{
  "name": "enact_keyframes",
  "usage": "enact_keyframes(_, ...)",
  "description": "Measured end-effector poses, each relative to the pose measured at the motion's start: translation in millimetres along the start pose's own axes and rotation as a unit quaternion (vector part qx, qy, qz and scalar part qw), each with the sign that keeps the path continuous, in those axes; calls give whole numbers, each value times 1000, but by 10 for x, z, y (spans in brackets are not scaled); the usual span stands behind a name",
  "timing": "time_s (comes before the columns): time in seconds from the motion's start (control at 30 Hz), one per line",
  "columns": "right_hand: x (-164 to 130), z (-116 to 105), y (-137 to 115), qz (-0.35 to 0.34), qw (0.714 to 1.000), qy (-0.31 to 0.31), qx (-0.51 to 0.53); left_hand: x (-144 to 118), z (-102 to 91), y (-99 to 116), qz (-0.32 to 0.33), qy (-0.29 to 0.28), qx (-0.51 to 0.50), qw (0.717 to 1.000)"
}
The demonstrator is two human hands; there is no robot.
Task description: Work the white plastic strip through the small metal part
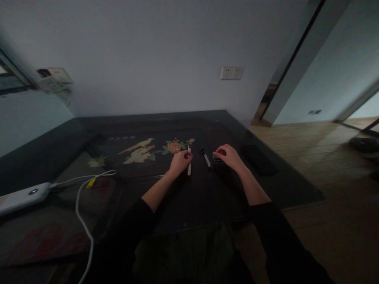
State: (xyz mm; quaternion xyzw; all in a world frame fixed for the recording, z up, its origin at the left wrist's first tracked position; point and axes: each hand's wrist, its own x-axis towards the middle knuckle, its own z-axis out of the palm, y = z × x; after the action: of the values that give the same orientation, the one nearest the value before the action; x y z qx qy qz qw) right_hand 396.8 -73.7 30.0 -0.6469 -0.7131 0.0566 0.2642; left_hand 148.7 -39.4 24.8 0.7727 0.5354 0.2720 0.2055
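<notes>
My left hand (180, 161) is closed, its fingertips pinched at the middle of a slim white tool (189, 169). The tool points away from me, with a narrow tip beyond my fingers. Between my hands a small razor-like tool (207, 159), with a dark head and a pale handle, lies slanted on the dark table. My right hand (227, 156) has thumb and fingers pinched together at a small dark and silvery thing (218, 158). My fingers partly cover that thing, and its kind does not show.
The dark table (166, 209) carries a painted bird (139, 152) and flowers. A flat black object (259, 159) lies right of my right hand. At left, a white power bank-like box (26, 197) has a white cable (78, 205). Wall sockets (232, 73) are behind.
</notes>
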Motion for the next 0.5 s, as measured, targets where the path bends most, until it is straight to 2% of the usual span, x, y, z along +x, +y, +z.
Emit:
enact_keyframes(0.07, -54, 32, -262, 26, 998, 2, -52, 50, 89, 35, -25, -2, 21, 999)
enact_keyframes(0.17, -134, 117, -594, 73, 988, -48, -129, 73, 179, 50, -50, 9, 62, 997)
enact_keyframes(0.23, -172, 171, -729, 73, 981, -68, -166, 69, 215, 44, -51, 7, 85, 995)
enact_keyframes(0.37, -195, 238, -816, 68, 972, -104, -199, 50, 255, 19, -24, 1, 120, 992)
enact_keyframes(0.5, -187, 265, -813, 70, 972, -107, -200, 36, 267, 6, -5, 3, 135, 991)
